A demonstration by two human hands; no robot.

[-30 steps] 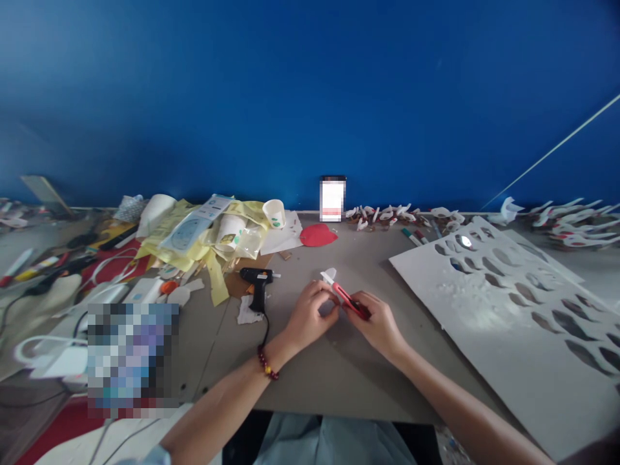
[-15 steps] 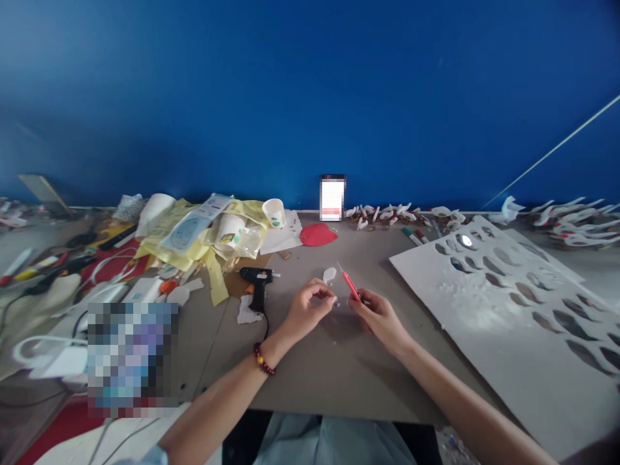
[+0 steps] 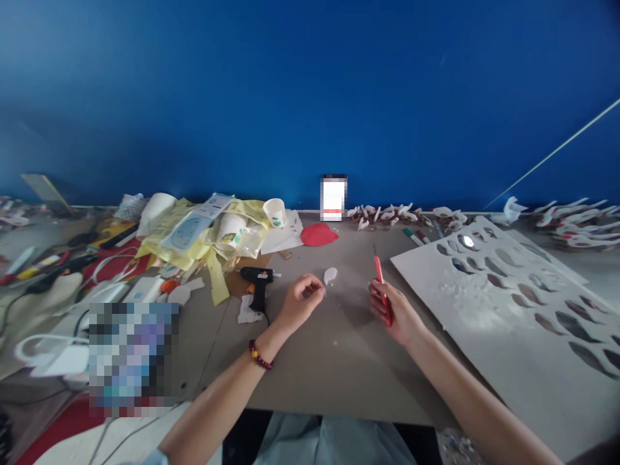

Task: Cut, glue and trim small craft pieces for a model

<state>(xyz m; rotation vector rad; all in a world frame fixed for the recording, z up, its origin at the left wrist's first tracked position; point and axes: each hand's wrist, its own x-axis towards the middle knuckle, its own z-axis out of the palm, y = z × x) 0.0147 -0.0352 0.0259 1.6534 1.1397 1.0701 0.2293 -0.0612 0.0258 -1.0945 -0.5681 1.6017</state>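
My right hand [image 3: 394,307] is closed round a red craft knife [image 3: 382,284], its thin blade pointing up and away from me above the table. The fingers of my left hand [image 3: 304,300] are curled, thumb and fingertips together in a pinch. Anything between those tips is too small to make out. Just beyond them a small white leaf-shaped piece [image 3: 330,276] lies on the grey table [image 3: 334,374], with a tiny white scrap at its lower edge. To the left of my left hand rests a black glue gun [image 3: 259,287].
At right lies a white foam sheet [image 3: 484,310] with leaf-shaped cutouts. A red leaf-shaped piece [image 3: 320,235] and a phone [image 3: 334,197] are near the blue wall. Several white bird-like figures [image 3: 387,213] line the back. Paper cups [image 3: 274,213] and yellow packaging [image 3: 194,242] crowd the left.
My right hand has moved right, away from my left hand, and the craft knife now stands more upright in it. My left hand has drawn slightly left, off the white piece.
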